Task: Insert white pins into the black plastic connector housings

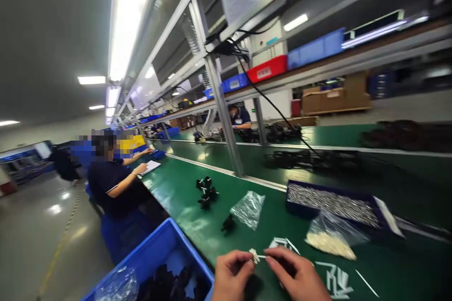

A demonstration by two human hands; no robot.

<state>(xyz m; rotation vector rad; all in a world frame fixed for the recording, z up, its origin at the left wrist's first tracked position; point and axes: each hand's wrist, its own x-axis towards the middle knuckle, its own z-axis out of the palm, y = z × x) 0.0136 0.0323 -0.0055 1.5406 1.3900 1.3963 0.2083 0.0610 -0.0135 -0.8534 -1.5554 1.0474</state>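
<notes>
Between thumb and fingertips, my left hand (233, 270) pinches a small, knobbly white piece (254, 256). My right hand (298, 273) is closed on a thin pale rod (262, 257), whose end meets the white piece; whether it is inserted I cannot tell. More thin white rods (335, 280) lie scattered right of my hands, and a small group of rods (282, 243) lies just beyond them. A clear bag of small cream-coloured parts (330, 242) rests behind. Further back, a dark blue tray (290, 208) is full of thin metal pins (330, 204).
A blue bin (169, 228) with dark parts stands at lower left. Black parts (206, 193) and a crumpled clear bag (249, 209) lie on the green table (183, 169). A metal post (226, 117) rises behind. A co-worker (113, 174) sits at left.
</notes>
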